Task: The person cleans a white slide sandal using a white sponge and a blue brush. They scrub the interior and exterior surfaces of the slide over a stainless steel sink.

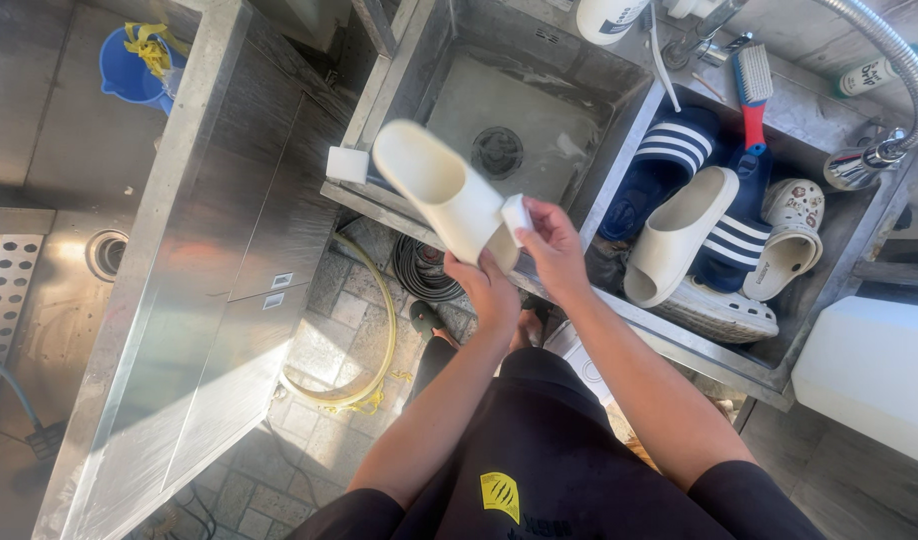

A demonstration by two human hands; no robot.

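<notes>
My left hand (486, 285) grips the heel end of a cream slide sandal (441, 188), holding it over the front edge of the left steel sink basin (539, 70). My right hand (554, 245) pinches a small white sponge block (516, 212) against the sandal's heel. The matching cream slide (679, 235) lies in the right basin (779, 375) among navy striped slides (679, 145), a decorated white clog (791, 235) and a pale shoe sole (719, 310). A red-handled scrub brush (751, 95) rests above them.
Another white sponge block (347, 164) sits on the sink's front left corner. A flexible metal faucet hose (894, 70) curves at the right. A yellow hose (364, 370) and a black coil (424, 270) lie on the paved floor. A blue bucket (134, 65) stands top left.
</notes>
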